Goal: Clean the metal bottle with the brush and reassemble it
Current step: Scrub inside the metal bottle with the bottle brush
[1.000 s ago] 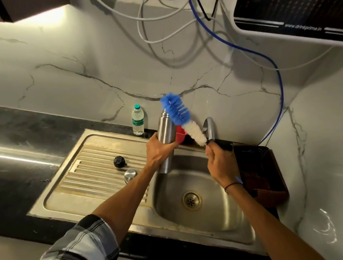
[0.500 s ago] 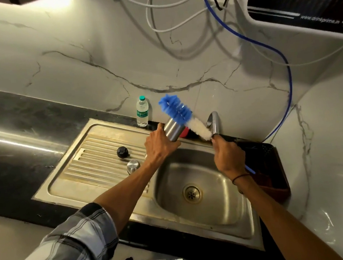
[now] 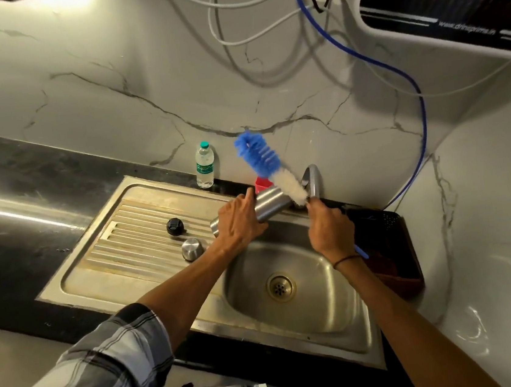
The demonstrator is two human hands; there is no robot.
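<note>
My left hand (image 3: 240,220) is wrapped around the middle of the metal bottle (image 3: 268,206), fingers curled over the top of its body. I hold it tipped nearly flat over the back edge of the sink (image 3: 350,306), its mouth pointing toward the tap (image 3: 312,180); I judge this angle opens the mouth to the brush and lets any water fall into the basin. My right hand (image 3: 331,230) is closed around the handle of the brush (image 3: 265,166), whose white and blue bristles slant up and away, outside the bottle, the white part just beside the mouth. The blue handle tip shows below my wrist.

On the draining board (image 3: 97,268) to the left sit the black stopper (image 3: 175,226) and the steel cap (image 3: 193,248), apart from each other and out of the way, so reassembly is not yet begun. A small plastic water bottle (image 3: 205,168) stands against the wall, and a dark basket (image 3: 395,257) sits right of the basin.

A second ago the metal bottle stood almost upright in my left hand; half a second ago it was leaning; now it lies close to level. The brush has stayed raised at much the same slant.
</note>
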